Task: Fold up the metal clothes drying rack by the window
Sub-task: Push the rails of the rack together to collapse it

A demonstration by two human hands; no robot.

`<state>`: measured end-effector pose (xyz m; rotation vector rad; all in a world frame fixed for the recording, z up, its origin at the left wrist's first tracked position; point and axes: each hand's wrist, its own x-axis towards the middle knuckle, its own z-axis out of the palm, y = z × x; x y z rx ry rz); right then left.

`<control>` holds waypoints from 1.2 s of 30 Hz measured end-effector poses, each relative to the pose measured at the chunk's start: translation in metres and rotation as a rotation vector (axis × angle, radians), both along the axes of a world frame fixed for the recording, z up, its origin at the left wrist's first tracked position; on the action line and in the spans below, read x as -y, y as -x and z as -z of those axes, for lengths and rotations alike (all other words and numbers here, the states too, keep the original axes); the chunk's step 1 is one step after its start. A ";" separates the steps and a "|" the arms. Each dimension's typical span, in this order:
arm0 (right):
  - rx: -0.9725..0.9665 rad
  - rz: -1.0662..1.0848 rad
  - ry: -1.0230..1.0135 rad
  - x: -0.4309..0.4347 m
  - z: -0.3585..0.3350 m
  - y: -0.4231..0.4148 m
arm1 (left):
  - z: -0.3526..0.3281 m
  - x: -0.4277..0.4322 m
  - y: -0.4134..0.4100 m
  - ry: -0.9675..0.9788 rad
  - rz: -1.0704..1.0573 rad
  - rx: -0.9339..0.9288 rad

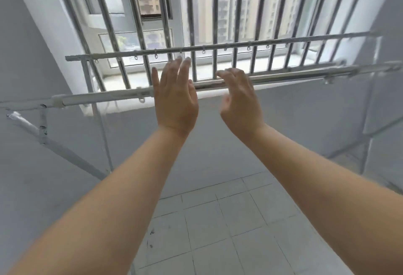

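Observation:
The metal drying rack stands unfolded in front of the window. Its near top bar (pixel 104 98) runs across the view at hand height, and its far top bar (pixel 218 46), with small hanging rings, runs behind it. Folding legs and braces (pixel 65 150) drop down at the left, and more frame (pixel 368 139) at the right. My left hand (pixel 174 100) is raised flat in front of the near bar, fingers straight and apart. My right hand (pixel 239 98) hovers with curled fingers just over the same bar. Neither hand holds anything.
Vertical metal window bars (pixel 192 12) stand right behind the rack, above a white sill (pixel 218 71). White walls close in on the left and right. Pale floor tiles (pixel 218 220) lie below my forearms.

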<state>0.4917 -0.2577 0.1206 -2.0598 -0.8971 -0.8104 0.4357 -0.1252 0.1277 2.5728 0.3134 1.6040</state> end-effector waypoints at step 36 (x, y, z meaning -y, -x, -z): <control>-0.224 0.847 0.210 0.557 0.006 -0.227 | -0.011 0.504 -0.311 -0.212 0.637 -0.262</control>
